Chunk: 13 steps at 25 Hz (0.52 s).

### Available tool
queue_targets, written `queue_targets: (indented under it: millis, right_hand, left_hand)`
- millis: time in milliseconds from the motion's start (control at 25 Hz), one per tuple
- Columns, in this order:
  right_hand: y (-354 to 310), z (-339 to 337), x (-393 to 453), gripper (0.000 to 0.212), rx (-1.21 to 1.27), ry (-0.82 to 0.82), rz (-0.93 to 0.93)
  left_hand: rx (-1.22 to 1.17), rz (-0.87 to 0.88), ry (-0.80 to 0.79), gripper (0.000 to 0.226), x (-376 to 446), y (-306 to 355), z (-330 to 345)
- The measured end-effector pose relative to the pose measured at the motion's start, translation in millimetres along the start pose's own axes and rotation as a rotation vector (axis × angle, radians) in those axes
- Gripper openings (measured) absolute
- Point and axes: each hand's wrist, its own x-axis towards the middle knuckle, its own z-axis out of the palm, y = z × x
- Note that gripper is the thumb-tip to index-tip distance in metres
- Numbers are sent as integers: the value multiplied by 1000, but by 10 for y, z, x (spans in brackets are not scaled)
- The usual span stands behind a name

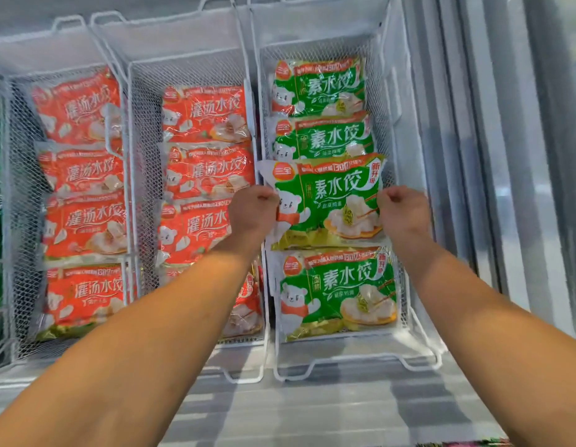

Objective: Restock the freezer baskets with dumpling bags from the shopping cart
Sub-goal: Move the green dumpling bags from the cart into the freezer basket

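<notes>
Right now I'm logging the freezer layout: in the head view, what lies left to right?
Left red-bag basket → middle red-bag basket → left hand → held green bag → right hand → freezer frame.

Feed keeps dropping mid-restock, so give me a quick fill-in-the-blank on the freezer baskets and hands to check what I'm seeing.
1. The bag held by the left hand and right hand is coloured ____.
2. That held bag is over the ____ of the three baskets.
3. The middle basket holds bags coloured ____.
4. The number of hands gripping the bag is ____.

Missing words: green; rightmost; red; two
</notes>
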Motion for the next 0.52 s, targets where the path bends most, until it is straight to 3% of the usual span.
queue_targets:
  millis: [160,320,440,520]
  right_hand:
    - [71,130,111,21,-49,12,51]
    - [143,80,51,24,-105,5,94]
    - [142,36,-20,19,-155,-156,100]
    - [124,17,-59,29,-184,-237,96]
  left_hand:
    - [117,-21,27,20,90,-38,196]
    - [215,9,-87,19,31,-108,274]
    - [265,-5,-152,21,1,-71,237]
    - [307,-31,-213,26,-20,-18,162]
